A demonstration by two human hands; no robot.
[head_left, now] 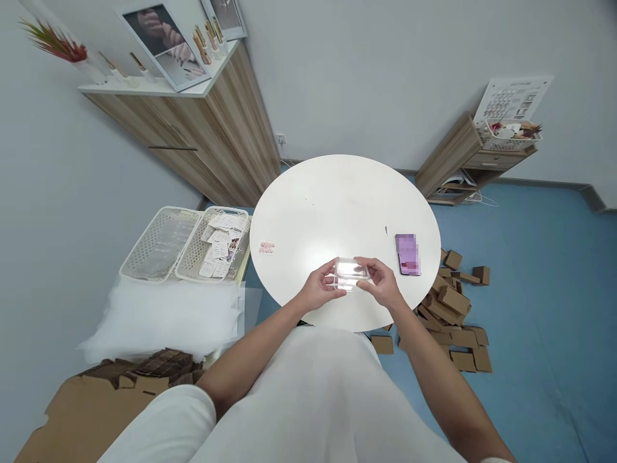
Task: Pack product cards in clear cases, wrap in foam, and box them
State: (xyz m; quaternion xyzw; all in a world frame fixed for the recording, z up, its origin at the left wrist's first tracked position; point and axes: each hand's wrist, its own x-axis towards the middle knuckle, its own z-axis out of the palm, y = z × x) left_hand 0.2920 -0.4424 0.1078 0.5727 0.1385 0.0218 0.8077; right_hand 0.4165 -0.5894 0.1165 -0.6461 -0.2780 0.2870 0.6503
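Note:
Between my two hands is a clear plastic box [351, 270], held over the near part of the round white table [332, 193]. My left hand [321, 287] grips its left side, thumb at the lower edge and fingers along the side. On the right side, my right hand [382, 283] has its fingers at the top corner and its thumb on the near face. Whether the box has anything in it I cannot tell. A small sheet of pinkish press-on nails [267, 247] lies on the table to the left. A phone with a purple screen [407, 254] lies to the right.
White baskets stand left of the table, one with clear plastic pieces [166, 238], one with printed cards [222, 247]. Translucent sheets [168, 315] and flat cardboard [91, 411] lie nearer. Small brown boxes [453, 305] are piled on the floor at right. Cabinets [231, 128] stand behind.

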